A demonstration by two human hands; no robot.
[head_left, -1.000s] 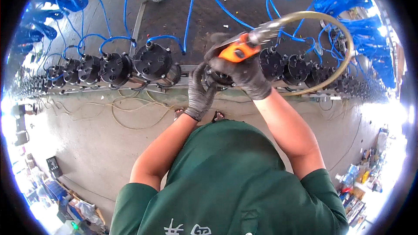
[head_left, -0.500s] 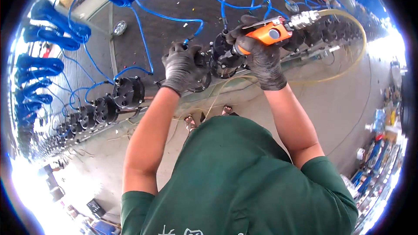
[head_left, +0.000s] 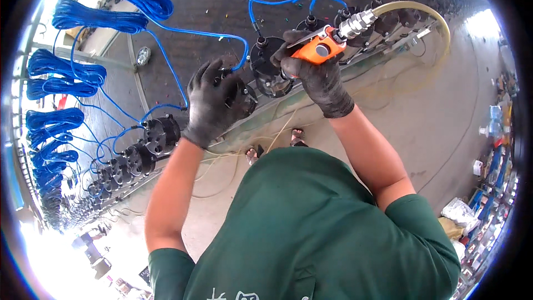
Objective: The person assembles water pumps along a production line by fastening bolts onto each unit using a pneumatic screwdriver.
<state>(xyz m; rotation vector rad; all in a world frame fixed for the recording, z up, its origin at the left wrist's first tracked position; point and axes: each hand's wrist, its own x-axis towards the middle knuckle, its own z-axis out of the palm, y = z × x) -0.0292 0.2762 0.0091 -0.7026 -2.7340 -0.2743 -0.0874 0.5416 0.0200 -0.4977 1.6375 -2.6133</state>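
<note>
So, going left to right: coils of blue cable point(head_left: 66, 72) are hanging at the upper left of the frame, feeding a row of black round housings point(head_left: 158, 133) running along a rail. Left hand point(head_left: 214, 103), gloved, is spreading its fingers over one housing point(head_left: 241, 97) at centre, steadying it rather than gripping. Right hand point(head_left: 316, 75), upper centre, is wrapping tight around an orange air tool point(head_left: 319, 50), its tip sitting by the next housing point(head_left: 269, 66). A yellowish hose point(head_left: 427, 14) is looping off the tool's metal fitting toward upper right. The tool looks stiff and moderately heavy, and the hose is likely tugging; best held at the orange body. Housings look rigid; grip by the rim.
</note>
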